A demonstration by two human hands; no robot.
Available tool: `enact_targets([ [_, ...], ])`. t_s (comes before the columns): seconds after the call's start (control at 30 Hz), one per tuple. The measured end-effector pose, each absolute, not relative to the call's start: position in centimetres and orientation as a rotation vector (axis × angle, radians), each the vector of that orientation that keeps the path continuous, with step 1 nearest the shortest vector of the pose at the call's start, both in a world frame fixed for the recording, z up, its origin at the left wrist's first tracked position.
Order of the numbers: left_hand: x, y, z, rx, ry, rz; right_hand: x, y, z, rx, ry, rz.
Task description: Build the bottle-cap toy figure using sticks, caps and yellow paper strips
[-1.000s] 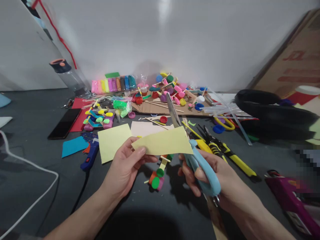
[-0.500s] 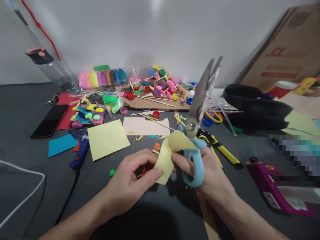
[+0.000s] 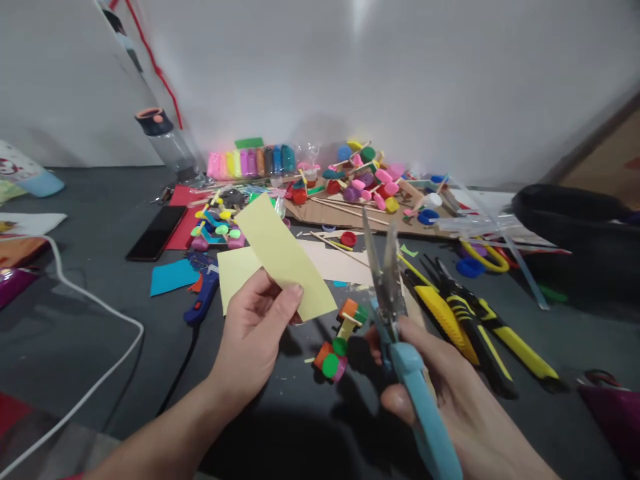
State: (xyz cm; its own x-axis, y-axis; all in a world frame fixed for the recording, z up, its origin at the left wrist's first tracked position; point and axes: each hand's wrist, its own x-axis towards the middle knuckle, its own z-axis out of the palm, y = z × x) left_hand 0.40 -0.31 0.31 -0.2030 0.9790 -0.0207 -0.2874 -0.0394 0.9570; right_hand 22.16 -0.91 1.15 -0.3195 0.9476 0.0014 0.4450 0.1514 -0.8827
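Between the thumb and fingers of my left hand (image 3: 255, 330) is a strip of pale yellow paper (image 3: 287, 260), tilted up to the left. My right hand (image 3: 440, 380) grips blue-handled scissors (image 3: 407, 363), whose blades stand slightly apart and point up and away. On the dark table between my hands lies a small model with orange, green and purple wheels (image 3: 333, 357), touched by neither hand. Behind the strip, a yellow paper sheet (image 3: 231, 270) lies flat, partly covered from view.
A blue glue gun (image 3: 203, 297), a blue paper piece (image 3: 174, 277) and a phone (image 3: 156, 233) lie left. Pliers (image 3: 483, 333) and a yellow utility knife (image 3: 445, 320) lie right of the scissors. Colourful clay pieces (image 3: 370, 180) crowd cardboard at the back. A white cable (image 3: 115, 317) curves along the left.
My left hand has raised the yellow strip and turned it flat to view, away from my right hand. The scissors have dropped lower and to the right. The view has swung left.
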Motion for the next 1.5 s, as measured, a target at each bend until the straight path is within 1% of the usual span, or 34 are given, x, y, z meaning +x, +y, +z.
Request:
enact_targets([
  [0.2,0.25,-0.55,0.64,0.917,1.147,1.651,21.59,-1.39,0.92,-1.438,-2.118,0.839],
  [0.33,0.20,-0.48,0.65,0.947,1.117,1.697,21.60,-1.39,0.86,-1.313,-2.221,0.638],
  [0.53,0.24,-0.39,0.48,0.952,1.199,1.725,21.52,-1.60,0.79,-1.228,-2.280,0.509],
  [0.97,0.50,-0.50,0.40,0.945,1.160,1.736,21.05,-1.41,1.27,-1.221,-2.296,0.479],
  [1.5,0.33,-0.41,0.02,1.102,1.120,1.757,21.74,-1.45,0.39,-1.166,-2.325,0.586],
])
